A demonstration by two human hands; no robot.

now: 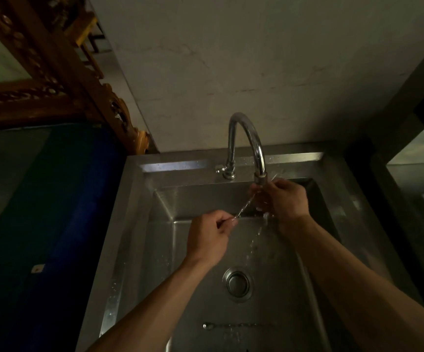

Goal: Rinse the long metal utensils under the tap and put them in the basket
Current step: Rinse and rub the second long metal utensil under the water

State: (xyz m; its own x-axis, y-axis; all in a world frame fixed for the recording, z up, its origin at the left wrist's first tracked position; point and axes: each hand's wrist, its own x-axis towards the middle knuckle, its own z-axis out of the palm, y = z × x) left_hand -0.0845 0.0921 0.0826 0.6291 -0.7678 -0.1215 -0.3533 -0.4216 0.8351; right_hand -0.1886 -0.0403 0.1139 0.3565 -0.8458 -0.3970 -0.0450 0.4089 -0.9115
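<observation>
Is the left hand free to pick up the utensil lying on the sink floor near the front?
Probably not yet. The left hand pinches one end of the utensil being rinsed at the tap. The path to the lying utensil looks unobstructed once it lets go.

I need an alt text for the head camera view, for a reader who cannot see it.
Two bare hands hold a thin metal utensil under a running tap: the left hand pinches its lower end, the right hand holds the upper end at the spout. Another long utensil lies in the steel sink, near the drain.
</observation>
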